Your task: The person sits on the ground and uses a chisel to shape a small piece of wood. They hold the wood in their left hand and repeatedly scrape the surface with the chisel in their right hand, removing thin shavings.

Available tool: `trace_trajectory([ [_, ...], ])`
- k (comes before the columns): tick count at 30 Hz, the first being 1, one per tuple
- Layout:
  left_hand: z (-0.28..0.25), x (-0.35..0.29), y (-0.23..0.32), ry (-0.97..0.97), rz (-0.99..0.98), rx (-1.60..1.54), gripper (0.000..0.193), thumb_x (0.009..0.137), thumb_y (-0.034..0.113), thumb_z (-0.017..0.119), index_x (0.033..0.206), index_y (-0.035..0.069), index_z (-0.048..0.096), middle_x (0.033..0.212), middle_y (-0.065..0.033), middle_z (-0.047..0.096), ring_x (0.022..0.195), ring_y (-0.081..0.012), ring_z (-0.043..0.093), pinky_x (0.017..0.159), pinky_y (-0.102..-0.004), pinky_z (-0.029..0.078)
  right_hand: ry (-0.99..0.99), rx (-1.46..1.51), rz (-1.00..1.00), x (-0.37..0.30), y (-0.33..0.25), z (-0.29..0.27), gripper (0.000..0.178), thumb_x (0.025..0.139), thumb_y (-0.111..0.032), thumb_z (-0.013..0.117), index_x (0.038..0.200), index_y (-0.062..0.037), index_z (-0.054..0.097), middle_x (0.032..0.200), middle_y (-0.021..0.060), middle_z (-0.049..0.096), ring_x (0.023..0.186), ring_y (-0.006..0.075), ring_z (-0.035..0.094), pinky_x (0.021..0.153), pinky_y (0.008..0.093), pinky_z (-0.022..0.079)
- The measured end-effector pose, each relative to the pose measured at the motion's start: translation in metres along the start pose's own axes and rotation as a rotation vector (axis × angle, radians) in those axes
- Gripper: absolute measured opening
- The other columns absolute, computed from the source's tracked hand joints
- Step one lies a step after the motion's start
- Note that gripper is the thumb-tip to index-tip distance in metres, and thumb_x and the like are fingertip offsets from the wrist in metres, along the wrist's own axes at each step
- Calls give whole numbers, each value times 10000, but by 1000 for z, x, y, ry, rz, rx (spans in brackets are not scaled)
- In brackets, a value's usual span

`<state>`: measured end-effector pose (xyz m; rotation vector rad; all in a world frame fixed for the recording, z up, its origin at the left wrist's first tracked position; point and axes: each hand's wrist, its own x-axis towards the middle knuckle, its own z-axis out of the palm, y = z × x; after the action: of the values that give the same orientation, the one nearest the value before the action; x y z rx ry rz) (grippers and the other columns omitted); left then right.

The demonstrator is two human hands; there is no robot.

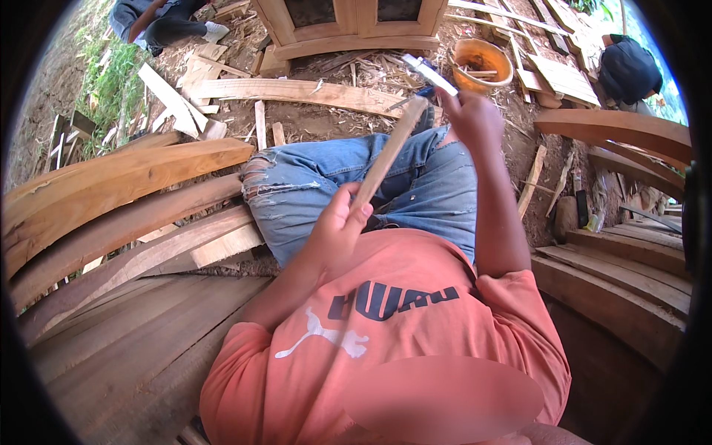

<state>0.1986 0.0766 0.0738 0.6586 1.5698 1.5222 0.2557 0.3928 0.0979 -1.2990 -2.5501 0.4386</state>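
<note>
My left hand [340,222] is closed round the lower end of a narrow wooden strip [393,148], thumb on top. The strip slants up and to the right, over my lap in torn blue jeans [297,185]. Up beyond its far end, my right hand [476,119] is closed on a white, bar-shaped tool [430,74], which points up and to the left; its exact kind is unclear. Something small and blue [425,93] shows just below the tool, close to the strip's tip. Whether the tool touches the strip I cannot tell.
A wooden cabinet [348,30] stands ahead, with an orange bucket [482,63] at its right. Long board [297,93], offcuts and shavings litter the ground. Curved timbers [126,170] flank me on the left, planks [615,259] on the right. Two people [167,22] [630,70] are farther off.
</note>
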Motion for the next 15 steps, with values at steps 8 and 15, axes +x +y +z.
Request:
trace_trajectory([
  [8,-13,17,21,67,-102,-241,334,1122,276,508,1392,87,454,802,22,494,561,-16,390,476,-175,330,-117,271,-205,-49,-30,-3,559,919,-564,720,686,-57,688,592,119,621,552,301,616,548,449,442],
  [15,-4,27,20,77,-34,-231,318,1123,288,509,1352,77,449,795,15,483,554,-24,403,471,-186,335,-60,242,-554,-97,-51,16,596,889,-594,713,619,-75,601,594,123,569,573,362,599,530,473,436],
])
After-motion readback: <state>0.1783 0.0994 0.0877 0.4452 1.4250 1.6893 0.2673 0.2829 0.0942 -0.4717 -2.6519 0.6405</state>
